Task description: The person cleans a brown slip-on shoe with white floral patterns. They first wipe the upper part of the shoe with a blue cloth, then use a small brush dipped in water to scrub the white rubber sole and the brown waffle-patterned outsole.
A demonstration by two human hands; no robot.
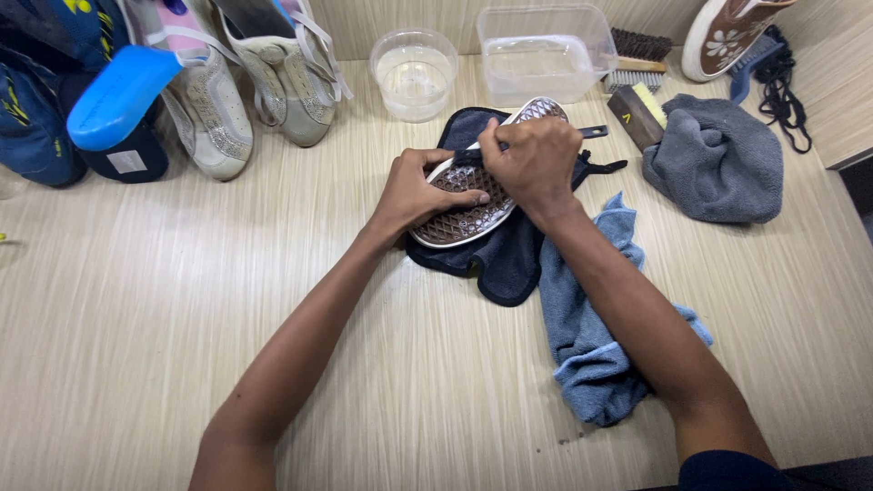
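A shoe [468, 216] lies sole-up on a dark navy cloth [505, 259] in the middle of the table; its brown patterned sole has a white rim. My left hand [414, 186] grips the shoe's left edge and holds it steady. My right hand [535, 159] is closed around a thin dark-handled tool [593, 132], likely a small brush, pressed against the sole near its middle. The tool's working end is hidden under my fingers.
A light blue cloth [587, 336] lies under my right forearm. A grey towel [718, 159], wooden brushes [637, 114], a round bowl [416, 73] and a rectangular tub [546, 55] of liquid sit at the back. Pale sneakers [245, 82] and blue shoes [55, 100] stand far left.
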